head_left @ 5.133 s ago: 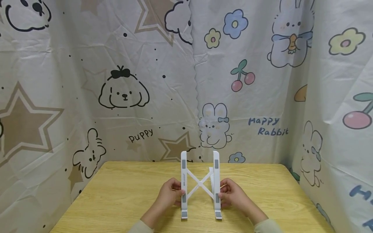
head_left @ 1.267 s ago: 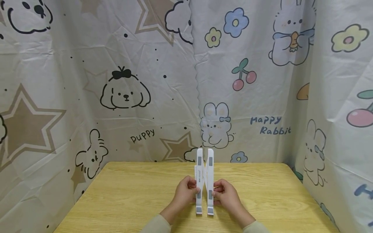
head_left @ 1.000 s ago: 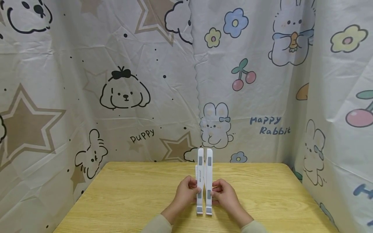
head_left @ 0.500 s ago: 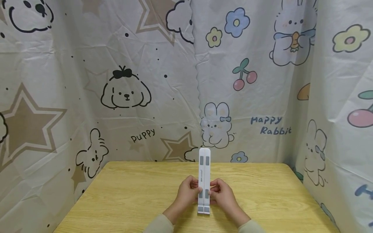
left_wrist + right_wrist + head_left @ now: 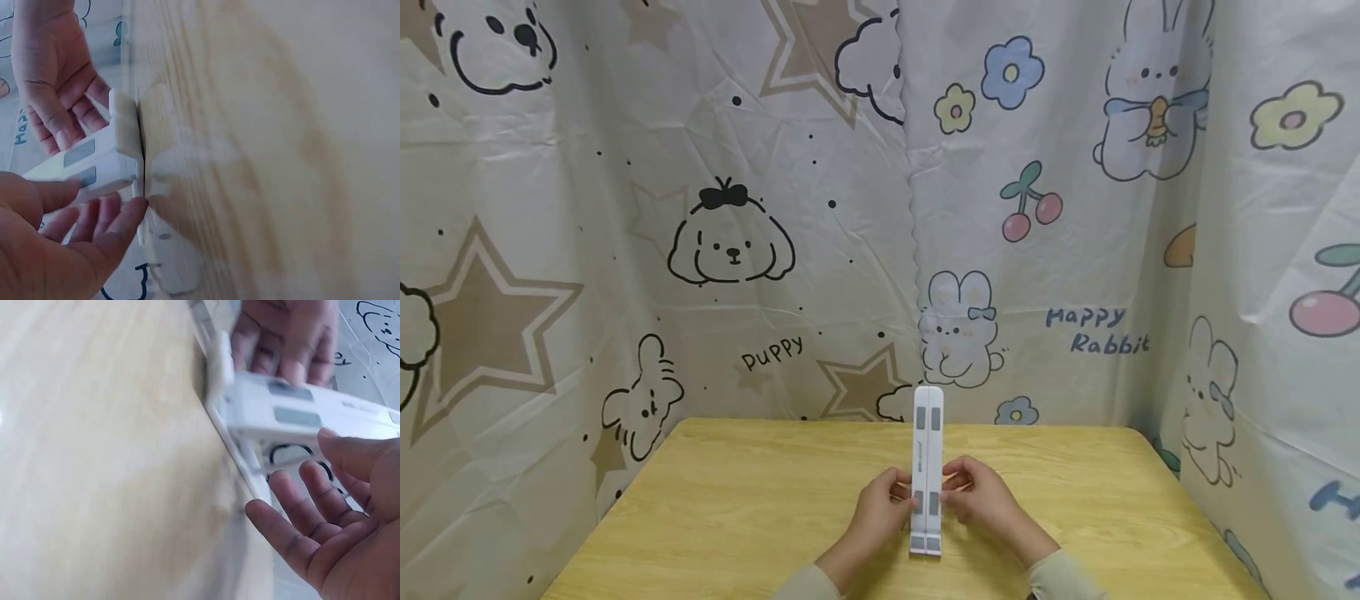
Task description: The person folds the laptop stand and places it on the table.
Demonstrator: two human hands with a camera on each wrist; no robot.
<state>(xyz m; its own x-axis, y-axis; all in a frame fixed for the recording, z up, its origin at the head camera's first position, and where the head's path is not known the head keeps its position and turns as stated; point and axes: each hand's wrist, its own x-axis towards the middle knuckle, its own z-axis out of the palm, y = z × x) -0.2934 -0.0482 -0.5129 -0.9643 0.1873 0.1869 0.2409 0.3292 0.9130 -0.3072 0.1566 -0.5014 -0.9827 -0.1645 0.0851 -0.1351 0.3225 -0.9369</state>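
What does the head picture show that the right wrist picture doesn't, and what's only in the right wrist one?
Only the head view shows the pink cherries and the person's sleeves.

Only the right wrist view shows the palm side of the right hand, its fingers spread apart.

Both show the white stand, the left hand, part of the wooden table and some printed curtain.

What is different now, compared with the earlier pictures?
The white stand has folded: its two rails moved together, closing the gap. The left hand came right and keeps holding it; the right hand came left, its fingers now loosened, the thumb at the edge. The stand's hooked ends stay at the bottom; the table and curtain look unchanged.
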